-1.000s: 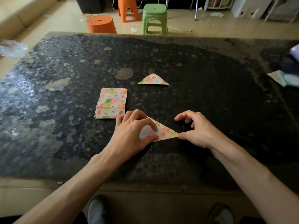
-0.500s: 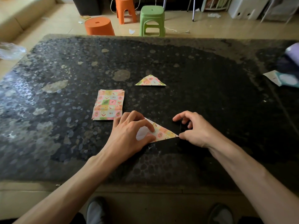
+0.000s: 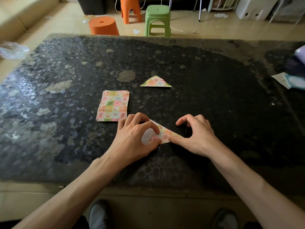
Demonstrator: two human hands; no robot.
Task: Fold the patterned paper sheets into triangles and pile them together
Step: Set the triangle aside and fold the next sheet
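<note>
A patterned sheet folded into a triangle (image 3: 165, 135) lies on the dark table (image 3: 214, 100) near the front edge, its white inner side showing at the left. My left hand (image 3: 132, 139) holds its left part, index finger on top and thumb at the lower edge. My right hand (image 3: 198, 136) presses its thumb flat along the lower right edge, with the other fingers arched above the table. A stack of unfolded patterned sheets (image 3: 113, 105) sits just beyond my left hand. One finished triangle (image 3: 156, 82) lies further back, apart from both.
Pale paper and a blue packet (image 3: 290, 80) lie at the table's right edge. A crumpled clear plastic piece (image 3: 13, 50) is off the left side. An orange tub (image 3: 103, 26), an orange stool (image 3: 130, 9) and a green stool (image 3: 157, 20) stand on the floor beyond the table.
My right thumb has slid left from the triangle's right tip onto its lower edge. The left hand has kept its hold on the sheet's left part.
</note>
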